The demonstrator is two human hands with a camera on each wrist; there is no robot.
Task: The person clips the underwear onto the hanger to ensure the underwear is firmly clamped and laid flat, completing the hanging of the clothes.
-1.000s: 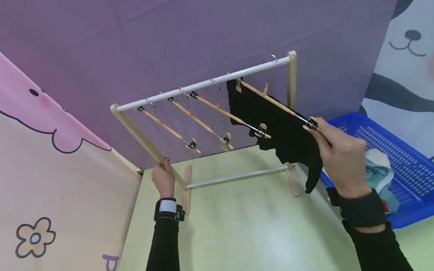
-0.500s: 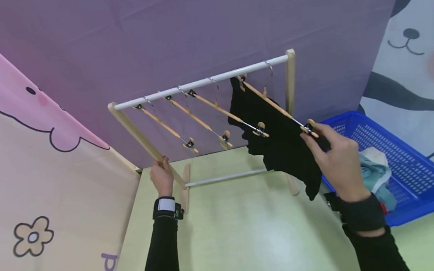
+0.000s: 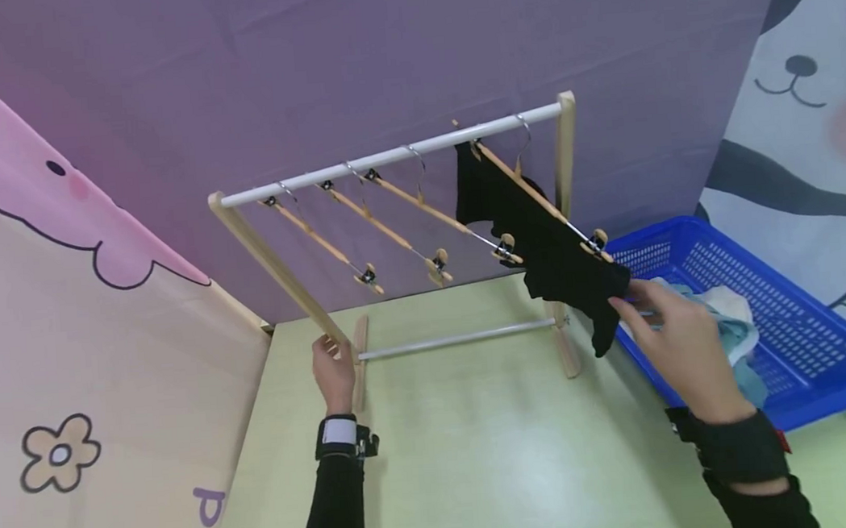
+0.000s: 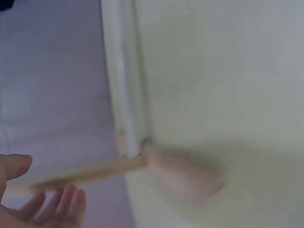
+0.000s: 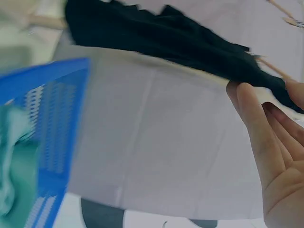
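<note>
A black garment (image 3: 554,264) hangs from a clip hanger (image 3: 520,181) at the right end of a small wooden rack's white top rail (image 3: 387,155). My right hand (image 3: 682,337) pinches the garment's near edge between thumb and fingers, just below the hanger's near clip (image 3: 596,244). In the right wrist view, the cloth (image 5: 156,42) stretches away from my fingertips. My left hand (image 3: 335,374) is at the lower part of the rack's left post (image 3: 278,265). The blurred left wrist view shows thumb and fingers spread on either side of that post (image 4: 104,172), with gaps around it.
Three bare clip hangers (image 3: 384,226) hang left of the garment. Beside my right hand stands a blue perforated basket (image 3: 796,306) with light blue and white cloth (image 3: 735,317) inside. A lower white rod (image 3: 457,340) joins the rack's feet. Purple fabric (image 3: 381,56) backs the rack.
My right hand has left the hanger's near clip and moved down to the garment's edge. My left hand has slid down the post and loosened. The garment's lower edge has swung.
</note>
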